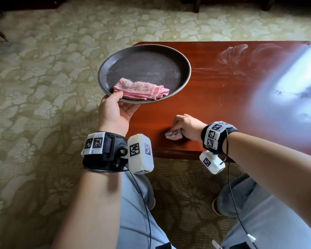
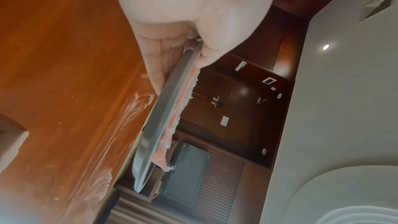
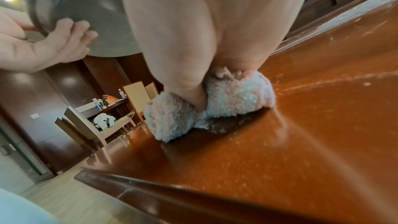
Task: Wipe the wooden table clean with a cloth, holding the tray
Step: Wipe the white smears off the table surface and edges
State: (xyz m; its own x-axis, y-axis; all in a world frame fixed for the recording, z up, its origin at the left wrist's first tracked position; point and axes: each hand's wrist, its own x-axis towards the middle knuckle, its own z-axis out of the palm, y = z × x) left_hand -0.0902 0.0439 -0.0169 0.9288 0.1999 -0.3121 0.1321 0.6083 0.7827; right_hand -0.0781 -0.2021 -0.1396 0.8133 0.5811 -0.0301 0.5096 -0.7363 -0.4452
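Wooden surface (image 1: 223, 97) dusty beyond right grip (image 1: 185, 125) — clenched on cloth (image 1: 173, 135), wiping; left grip (image 1: 115, 108) pinches tray (image 1: 144, 51) clear, pink towel (image 1: 140, 88) aboard.

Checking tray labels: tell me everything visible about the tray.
The tray is round, dark brown, shallow, with a raised rim and a faintly dusty, textured floor. The left hand holds its near edge, thumb on top, fingers beneath, above the wooden table's left end. A folded pink cloth lies inside.
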